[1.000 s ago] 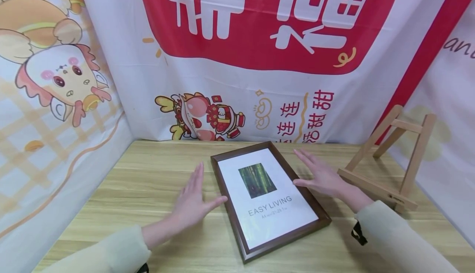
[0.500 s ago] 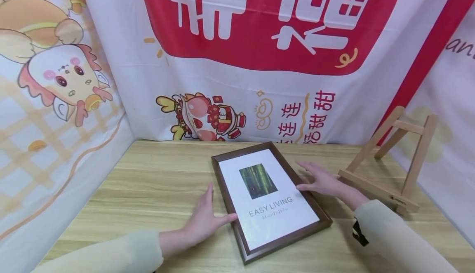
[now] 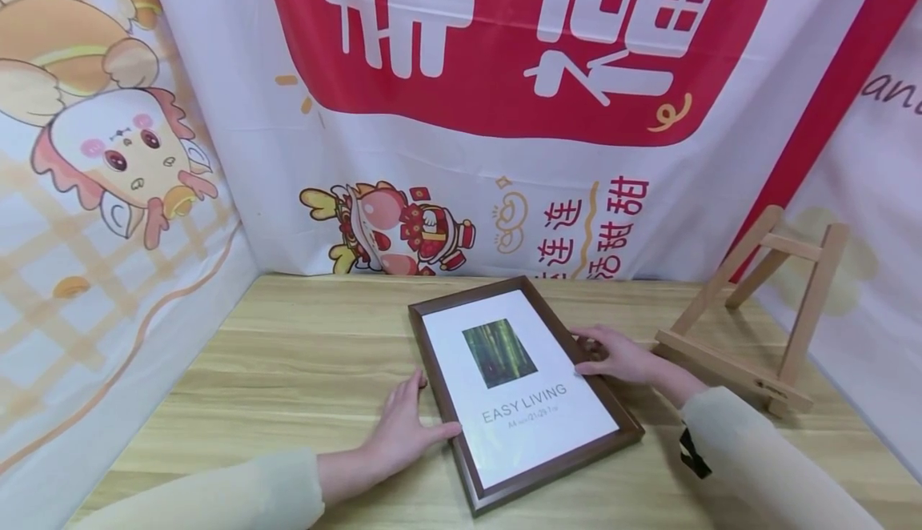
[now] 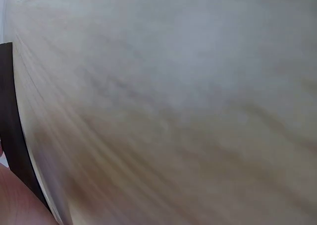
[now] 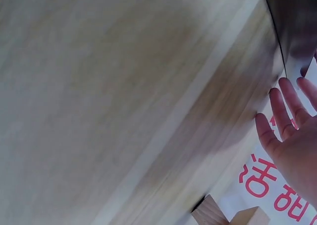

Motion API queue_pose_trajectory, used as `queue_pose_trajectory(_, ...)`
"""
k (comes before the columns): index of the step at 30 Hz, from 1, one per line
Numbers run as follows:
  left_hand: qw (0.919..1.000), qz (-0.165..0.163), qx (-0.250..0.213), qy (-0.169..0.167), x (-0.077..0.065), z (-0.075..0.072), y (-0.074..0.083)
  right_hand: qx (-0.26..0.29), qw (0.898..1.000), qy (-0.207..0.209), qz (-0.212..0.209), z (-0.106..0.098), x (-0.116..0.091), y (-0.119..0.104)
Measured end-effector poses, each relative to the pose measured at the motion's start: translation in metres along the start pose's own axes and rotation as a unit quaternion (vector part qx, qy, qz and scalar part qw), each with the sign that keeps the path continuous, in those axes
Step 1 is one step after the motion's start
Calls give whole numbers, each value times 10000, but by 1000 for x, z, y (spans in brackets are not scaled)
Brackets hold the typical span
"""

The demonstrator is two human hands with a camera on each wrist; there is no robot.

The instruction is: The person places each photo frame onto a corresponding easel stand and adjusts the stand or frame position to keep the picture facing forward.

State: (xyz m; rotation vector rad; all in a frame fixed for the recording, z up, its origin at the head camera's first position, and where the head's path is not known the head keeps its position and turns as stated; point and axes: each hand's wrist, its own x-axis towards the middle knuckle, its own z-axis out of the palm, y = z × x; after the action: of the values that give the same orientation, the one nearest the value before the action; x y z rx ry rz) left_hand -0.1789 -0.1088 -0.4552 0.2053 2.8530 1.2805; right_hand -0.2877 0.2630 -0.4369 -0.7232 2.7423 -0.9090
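A dark brown picture frame lies tilted at an angle on the table, face up, with a white insert reading EASY LIVING and a green forest picture. My left hand holds its left edge, thumb on top and fingers at the outer side. On the opposite edge, my right hand has its thumb over the rim and bent fingers against the side. In the left wrist view only a strip of the frame and a bit of hand show. The right wrist view shows fingertips at the frame's dark side.
A small wooden easel stands on the table at the right, close to my right forearm. Behind the wood-grain table hangs a white and red printed cloth. Another printed cloth borders the left side.
My left hand has come nearer and lower along the left edge, its thumb now on the rim. The right hand's fingers have bent in against the right edge. The frame has stayed put.
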Motion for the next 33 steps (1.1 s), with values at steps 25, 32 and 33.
queue_pose_trajectory(25,9989,-253,-351,182,3,7,14,1025,9925,3,670,5,3,-5)
queue_pose_trajectory(32,9979,-283,-560,152,3,6,15,1155,9906,35,732,6,0,-9)
queue_pose_trajectory(33,9976,-281,-610,151,3,6,15,1186,9901,50,743,6,0,-9)
